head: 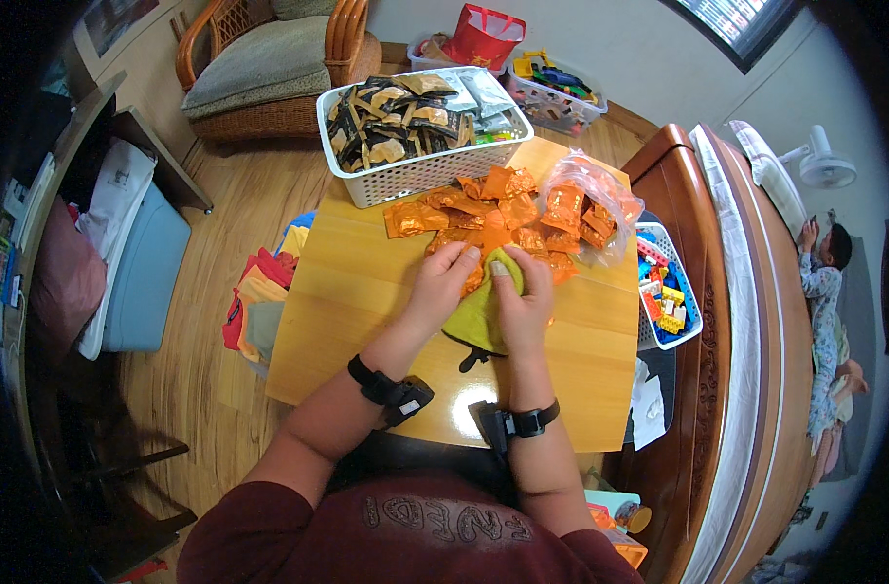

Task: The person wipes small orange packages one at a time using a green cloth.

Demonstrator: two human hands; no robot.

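Observation:
My right hand grips a yellow-green cloth pouch with a dark edge and a dark tab at its lower end. Beside it my left hand has thumb and fingers pinched together at an orange foil packet. The exact hold is partly hidden by the fingers. Both hands are over the near side of a loose pile of shiny orange packets. At the pile's right lies a clear plastic bag with more orange packets in and under it.
A white perforated basket of black-and-gold packets stands on the far edge of the wooden table. Right of the table is a basket of toy bricks; folded clothes lie at left. A person lies on the bed.

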